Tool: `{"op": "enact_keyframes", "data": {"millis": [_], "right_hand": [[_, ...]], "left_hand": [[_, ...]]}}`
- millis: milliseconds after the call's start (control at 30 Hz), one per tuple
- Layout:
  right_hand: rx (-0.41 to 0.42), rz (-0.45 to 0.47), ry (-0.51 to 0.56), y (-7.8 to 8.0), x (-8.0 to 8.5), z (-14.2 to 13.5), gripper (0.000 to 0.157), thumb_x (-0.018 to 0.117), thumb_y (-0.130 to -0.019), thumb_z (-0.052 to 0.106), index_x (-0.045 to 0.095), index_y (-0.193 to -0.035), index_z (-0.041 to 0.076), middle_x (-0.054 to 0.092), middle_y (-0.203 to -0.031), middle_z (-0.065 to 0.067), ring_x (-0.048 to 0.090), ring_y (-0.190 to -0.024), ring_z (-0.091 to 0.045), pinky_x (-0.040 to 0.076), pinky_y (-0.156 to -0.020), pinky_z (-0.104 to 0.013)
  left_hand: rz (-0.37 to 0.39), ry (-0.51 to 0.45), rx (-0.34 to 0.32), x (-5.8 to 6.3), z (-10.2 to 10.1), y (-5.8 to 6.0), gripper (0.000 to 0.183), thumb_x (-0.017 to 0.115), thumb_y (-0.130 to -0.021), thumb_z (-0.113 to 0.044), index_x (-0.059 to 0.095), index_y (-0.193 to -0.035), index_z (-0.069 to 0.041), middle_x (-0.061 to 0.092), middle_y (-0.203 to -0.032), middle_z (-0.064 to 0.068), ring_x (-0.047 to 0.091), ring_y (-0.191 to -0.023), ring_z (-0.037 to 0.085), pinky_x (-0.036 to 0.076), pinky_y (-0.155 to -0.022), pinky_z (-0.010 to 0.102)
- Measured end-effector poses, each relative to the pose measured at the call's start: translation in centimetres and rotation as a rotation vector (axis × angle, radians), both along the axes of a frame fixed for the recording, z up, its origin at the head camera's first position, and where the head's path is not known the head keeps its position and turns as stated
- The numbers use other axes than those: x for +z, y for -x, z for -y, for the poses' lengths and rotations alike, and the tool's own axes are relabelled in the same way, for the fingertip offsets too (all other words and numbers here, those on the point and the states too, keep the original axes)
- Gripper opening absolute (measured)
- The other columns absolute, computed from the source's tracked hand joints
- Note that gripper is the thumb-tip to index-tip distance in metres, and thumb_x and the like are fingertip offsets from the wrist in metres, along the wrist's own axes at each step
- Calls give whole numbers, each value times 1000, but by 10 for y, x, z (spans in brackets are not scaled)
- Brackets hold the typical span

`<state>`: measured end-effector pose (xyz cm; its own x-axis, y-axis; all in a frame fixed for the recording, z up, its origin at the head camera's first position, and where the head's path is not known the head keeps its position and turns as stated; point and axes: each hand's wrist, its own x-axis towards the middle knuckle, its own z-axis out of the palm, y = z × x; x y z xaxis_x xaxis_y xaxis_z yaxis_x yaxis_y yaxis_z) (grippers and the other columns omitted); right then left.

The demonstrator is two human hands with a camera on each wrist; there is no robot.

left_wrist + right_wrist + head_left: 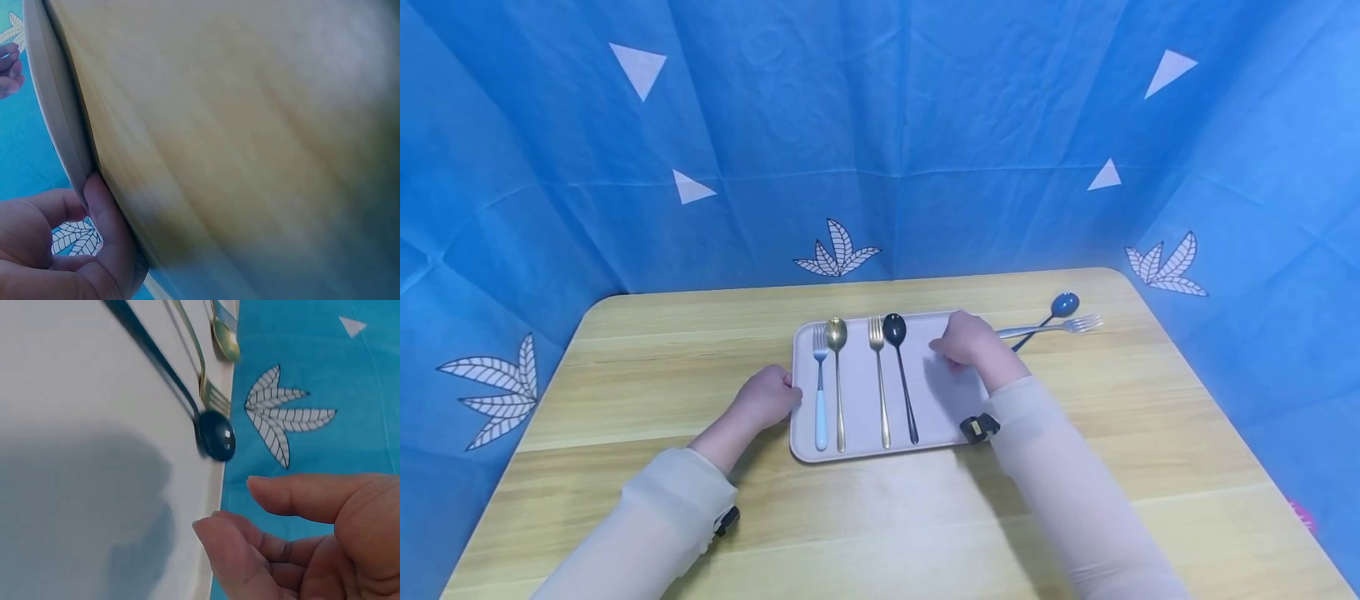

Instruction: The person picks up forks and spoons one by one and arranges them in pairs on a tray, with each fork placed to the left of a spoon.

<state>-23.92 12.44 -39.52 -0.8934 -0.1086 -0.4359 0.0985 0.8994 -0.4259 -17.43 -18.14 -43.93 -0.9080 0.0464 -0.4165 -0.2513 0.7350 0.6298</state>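
Note:
A pale rectangular tray (859, 392) lies on the table. Its left rim is pinched by my left hand (765, 397); the left wrist view shows thumb and fingers meeting on that edge. Lined up on the tray are a blue-handled fork (821, 408), a gold spoon (837, 335), a gold fork (882, 383) and a black spoon (895, 330). Over the tray's right part is my right hand (964, 340). In the right wrist view its thumb and fingers are parted, with nothing between them, near the black spoon's bowl (217, 435).
Right of the tray, a silver fork (1081, 323) and a dark spoon (1064, 305) lie crossed on the wooden table (700, 333). My right hand partly covers their handle side. A blue patterned curtain (880, 125) surrounds the back and sides.

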Motion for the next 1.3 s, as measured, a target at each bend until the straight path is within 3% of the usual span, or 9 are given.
{"op": "enact_keyframes", "data": {"millis": [267,567,900,1100,1300], "right_hand": [[-17,9,34,5,3,-26,38,57,-100,26,67,-75,0,59,-58,-5,69,-63,-24,51,-85,-40],[-49,16,9,11,3,-49,36,54,-101,27,67,-87,-4,66,-69,-10,72,-66,-24,52,-89,-42],[-75,35,17,16,-3,-70,38,51,-101,27,61,-73,3,61,-62,-6,63,-57,-18,50,-73,-35],[-124,68,33,17,-5,-81,37,50,-102,27,65,-89,-4,63,-67,-8,67,-60,-20,54,-78,-37],[-153,77,38,19,-6,-92,34,51,-99,25,64,-93,-6,65,-70,-10,67,-60,-20,56,-72,-36]], "left_hand": [[-6,9,-6,0,0,0,20,51,-91,-10,47,-72,-8,49,-67,5,47,-58,19,39,-54,30],[-10,8,7,0,0,0,16,51,-91,-10,48,-75,-7,50,-71,6,47,-60,19,39,-55,30],[-17,14,10,-1,-1,-1,11,52,-90,-10,50,-81,-4,51,-76,8,49,-64,21,40,-57,31],[-16,14,13,-1,-1,-1,10,51,-90,-10,50,-82,-4,51,-76,8,49,-64,21,40,-56,31],[-14,6,18,1,-2,-2,11,51,-91,-10,50,-80,-5,51,-74,7,48,-61,19,40,-55,30]]}}
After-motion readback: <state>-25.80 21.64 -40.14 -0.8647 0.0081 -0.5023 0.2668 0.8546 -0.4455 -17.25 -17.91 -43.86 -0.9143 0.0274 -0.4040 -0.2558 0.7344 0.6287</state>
